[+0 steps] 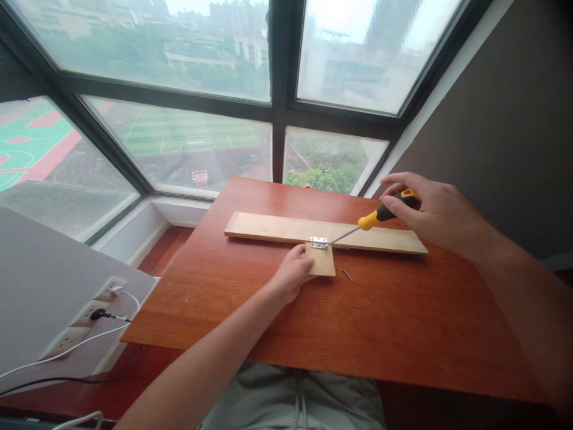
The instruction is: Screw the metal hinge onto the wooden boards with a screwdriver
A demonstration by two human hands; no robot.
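Silver hinge (pixel 319 242) is lying across small wooden board (pixel 323 263) and long wooden plank (pixel 277 228), toward the table's far edge. Screwdriver (pixel 369 221), yellow and black, is pointing its tip at the hinge's right end; exact screw contact is too small to make out. Right hand (pixel 425 203) is grasping the handle, thumb in front, palm hiding the handle's end. Left hand (pixel 290 273) is pinching the small board's left edge, thumb on top, underside fingers hidden. Small metal pin or screw (pixel 348 275) is lying just right of the board. Table (pixel 224 310): near-right corner is disappearing into shadow.
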